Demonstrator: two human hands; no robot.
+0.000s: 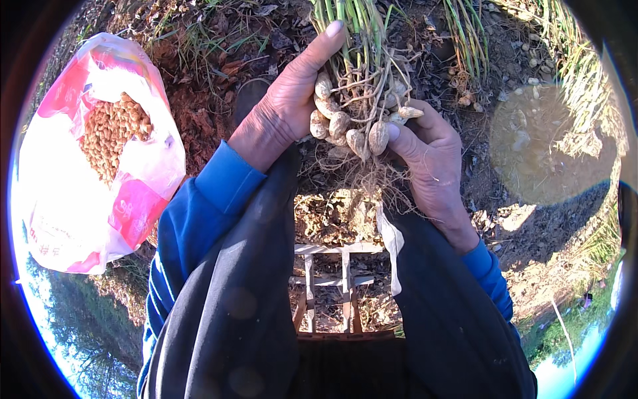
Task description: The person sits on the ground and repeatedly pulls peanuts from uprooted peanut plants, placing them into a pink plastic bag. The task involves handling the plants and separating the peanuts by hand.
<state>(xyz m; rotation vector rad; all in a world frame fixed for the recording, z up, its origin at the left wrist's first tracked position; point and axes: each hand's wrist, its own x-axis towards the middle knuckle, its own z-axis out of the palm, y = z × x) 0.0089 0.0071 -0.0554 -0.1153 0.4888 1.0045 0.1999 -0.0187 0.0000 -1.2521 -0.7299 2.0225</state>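
Note:
An uprooted peanut plant with green stems [359,30] hangs before me, its roots and soil-dusted pods below the stems. My left hand [299,85] grips the plant from the left side, thumb up along the stems, several peanut pods [339,124] bunched beside the palm. On the right, my right hand [431,149] pinches at a peanut pod [379,138] with its thumb; its other fingers are bent behind the pods and partly hidden. Fine root hairs [371,184] dangle between the two hands.
A white and pink plastic bag [144,199] holding many peanut pods [114,134] stands at left. More peanut plants [466,45] lie on the soil at upper right, with others [588,99] along the right rim. A wooden stool frame [326,279] shows between my legs.

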